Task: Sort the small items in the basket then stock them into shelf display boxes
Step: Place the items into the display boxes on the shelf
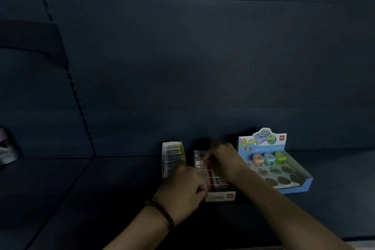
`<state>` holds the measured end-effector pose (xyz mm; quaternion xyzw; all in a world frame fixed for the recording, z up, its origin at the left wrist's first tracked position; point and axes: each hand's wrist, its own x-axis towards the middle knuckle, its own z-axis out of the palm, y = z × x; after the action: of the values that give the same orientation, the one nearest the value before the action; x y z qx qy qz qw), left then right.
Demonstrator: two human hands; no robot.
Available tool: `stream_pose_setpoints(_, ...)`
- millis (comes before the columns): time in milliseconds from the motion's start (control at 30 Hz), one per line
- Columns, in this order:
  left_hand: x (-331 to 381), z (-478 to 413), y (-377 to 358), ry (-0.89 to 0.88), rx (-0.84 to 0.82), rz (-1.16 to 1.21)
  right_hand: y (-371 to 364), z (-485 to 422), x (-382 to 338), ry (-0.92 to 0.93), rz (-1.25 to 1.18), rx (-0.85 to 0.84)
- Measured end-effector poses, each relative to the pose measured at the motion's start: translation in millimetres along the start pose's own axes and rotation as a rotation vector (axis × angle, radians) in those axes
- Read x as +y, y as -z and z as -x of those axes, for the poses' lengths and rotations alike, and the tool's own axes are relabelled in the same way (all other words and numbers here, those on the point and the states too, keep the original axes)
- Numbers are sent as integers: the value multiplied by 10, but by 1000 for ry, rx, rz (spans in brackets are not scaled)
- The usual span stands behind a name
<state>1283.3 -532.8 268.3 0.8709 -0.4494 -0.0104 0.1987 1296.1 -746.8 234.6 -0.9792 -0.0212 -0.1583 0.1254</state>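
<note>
Red box [220, 196] sits between yellow box [173, 158] and blue box [284, 170], long axis pointing away from the person. Left hand [182, 186] grips its near left corner, fingers curled. Right hand [223, 160], over the far end, pinches 1 item [202, 163].

Very dim, underexposed scene; soft blur throughout, dark shadow around hands, wide-angle bending at edges.

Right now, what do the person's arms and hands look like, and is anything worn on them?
Both arms are bare; no sleeve shows. The left hand wears a dark, beaded-looking bracelet at the wrist. The right hand and its wrist show no glove, watch or band, though the light is poor.
</note>
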Motion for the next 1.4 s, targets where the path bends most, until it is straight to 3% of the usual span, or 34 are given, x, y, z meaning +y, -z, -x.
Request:
stream_pose_setpoints(200,48,-60,-52,38,-41,-39,228,123,-69,-111,-61,-74)
stream_pose_setpoints(267,164,-63,-73,35,-3,-60,407,385,-98,-194,-161,33)
stream_pose_setpoints(367,496,-69,-196,-117,59,-14,584,1054,-102,-289,-288,291)
stream_pose_setpoints(467,975,-46,-566,-314,-39,-15,657,1970,-36,-477,-276,496)
stream_pose_setpoints(567,1615,112,-1131,-555,-159,-32,542,3205,32,-804,-226,547)
stream_pose_setpoints(733,2686,576,-2056,-883,-399,-24,270,5579,-131,-1487,-269,397)
stream_pose_setpoints(867,3548,1057,-2722,-1066,-588,-57,190,7113,-628,-1855,-363,606)
stream_pose_setpoints(967,4240,1473,-3284,-1176,-719,-92,68,8057,-944,-2039,-385,806)
stream_pose_setpoints(1100,5220,2049,-4145,-1276,-864,-164,-172,9294,-1078,-2251,-464,867)
stream_pose_setpoints(1400,6913,3126,-6703,-1229,-1173,-262,-1028,11714,-473,-2482,-741,1028)
